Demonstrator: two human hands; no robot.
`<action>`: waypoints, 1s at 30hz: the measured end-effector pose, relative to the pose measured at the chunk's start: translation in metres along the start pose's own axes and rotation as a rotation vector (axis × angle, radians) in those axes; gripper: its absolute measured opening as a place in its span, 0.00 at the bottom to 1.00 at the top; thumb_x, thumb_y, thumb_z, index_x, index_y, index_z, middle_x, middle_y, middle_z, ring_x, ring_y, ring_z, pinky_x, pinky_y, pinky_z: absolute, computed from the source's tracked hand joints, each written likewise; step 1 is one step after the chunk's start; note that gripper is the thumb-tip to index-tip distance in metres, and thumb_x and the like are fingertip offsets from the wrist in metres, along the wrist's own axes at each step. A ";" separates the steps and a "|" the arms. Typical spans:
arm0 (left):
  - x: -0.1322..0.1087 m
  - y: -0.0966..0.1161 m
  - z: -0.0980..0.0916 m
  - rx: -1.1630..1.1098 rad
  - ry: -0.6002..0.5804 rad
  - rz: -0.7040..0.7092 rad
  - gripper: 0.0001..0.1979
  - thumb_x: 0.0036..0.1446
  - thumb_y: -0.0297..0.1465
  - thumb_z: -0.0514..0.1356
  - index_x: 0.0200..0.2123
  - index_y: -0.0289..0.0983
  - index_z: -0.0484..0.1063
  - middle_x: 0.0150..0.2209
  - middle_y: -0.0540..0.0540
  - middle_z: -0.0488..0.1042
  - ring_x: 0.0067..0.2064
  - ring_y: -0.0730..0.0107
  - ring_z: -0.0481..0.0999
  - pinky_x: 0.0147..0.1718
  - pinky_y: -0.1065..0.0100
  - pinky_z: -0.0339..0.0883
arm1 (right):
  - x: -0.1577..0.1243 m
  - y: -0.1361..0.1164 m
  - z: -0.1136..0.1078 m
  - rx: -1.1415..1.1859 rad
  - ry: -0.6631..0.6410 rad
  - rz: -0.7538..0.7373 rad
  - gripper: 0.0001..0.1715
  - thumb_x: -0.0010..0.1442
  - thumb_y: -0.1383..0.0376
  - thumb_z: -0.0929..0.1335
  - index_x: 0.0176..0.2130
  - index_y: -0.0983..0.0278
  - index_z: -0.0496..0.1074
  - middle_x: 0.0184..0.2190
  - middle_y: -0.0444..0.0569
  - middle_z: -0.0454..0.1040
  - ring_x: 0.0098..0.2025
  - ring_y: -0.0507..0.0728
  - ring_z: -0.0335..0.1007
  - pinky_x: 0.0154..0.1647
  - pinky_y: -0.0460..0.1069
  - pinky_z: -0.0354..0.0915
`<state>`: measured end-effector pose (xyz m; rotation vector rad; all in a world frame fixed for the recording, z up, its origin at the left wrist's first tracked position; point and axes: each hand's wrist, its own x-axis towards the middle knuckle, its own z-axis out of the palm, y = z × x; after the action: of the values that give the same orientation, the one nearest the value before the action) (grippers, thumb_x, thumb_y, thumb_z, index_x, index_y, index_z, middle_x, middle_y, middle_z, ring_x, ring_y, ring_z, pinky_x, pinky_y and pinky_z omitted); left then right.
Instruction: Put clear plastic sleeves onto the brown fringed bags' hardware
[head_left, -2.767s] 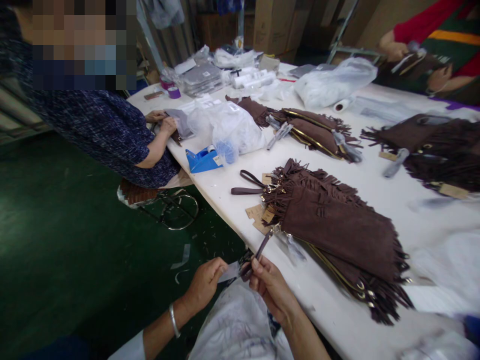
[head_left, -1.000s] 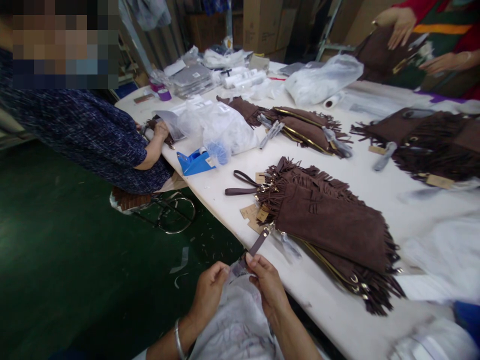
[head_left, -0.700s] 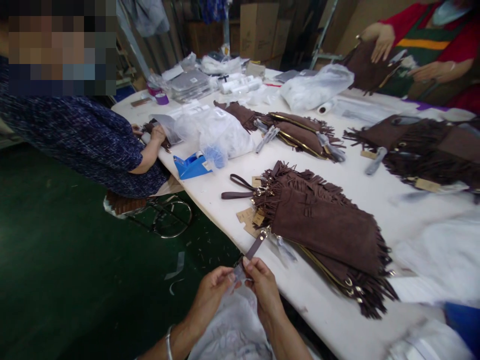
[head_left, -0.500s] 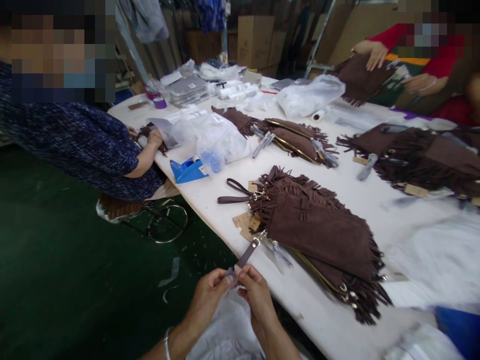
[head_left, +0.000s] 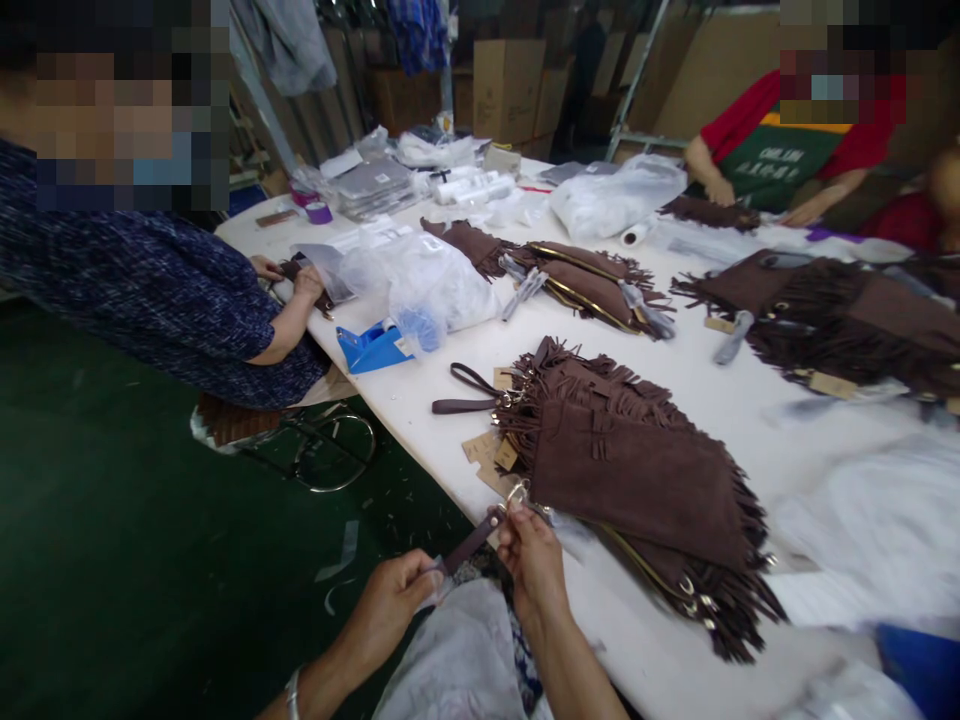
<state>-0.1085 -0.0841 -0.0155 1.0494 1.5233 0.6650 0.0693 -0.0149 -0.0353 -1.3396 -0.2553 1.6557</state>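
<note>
1. While the left hand (head_left: 394,592) pinches the free end of a dark strap (head_left: 472,543), with clear film (head_left: 436,585) bunched there, the right hand (head_left: 534,562) closes its fingertips around the metal clasp (head_left: 517,493); its exact grip is partly hidden.
2. Held at both ends, the strap runs straight from the near-left corner of the bag stack (head_left: 637,482), apparently so its length lies exposed.
3. That stack rests flat on the table (head_left: 409,400), its weight probably steadying the strap.
4. Left of the stack, looped straps (head_left: 463,406) and card tags (head_left: 486,457) point outward, seemingly for easy access.
5. Beyond the stack, leftward, sits a blue tape dispenser (head_left: 373,347), near a co-worker's hands (head_left: 306,284).
</note>
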 end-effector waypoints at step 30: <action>0.078 0.054 0.085 -0.059 0.187 0.229 0.21 0.60 0.45 0.51 0.33 0.34 0.75 0.28 0.47 0.75 0.30 0.65 0.71 0.30 0.70 0.61 | -0.018 0.000 -0.026 -0.372 0.044 -0.290 0.25 0.52 0.48 0.70 0.44 0.60 0.74 0.35 0.48 0.77 0.26 0.55 0.69 0.23 0.47 0.62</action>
<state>-0.0114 -0.0019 -0.0252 1.1530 1.5451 0.9848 0.0901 -0.0383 -0.0333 -1.5269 -0.7254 1.3750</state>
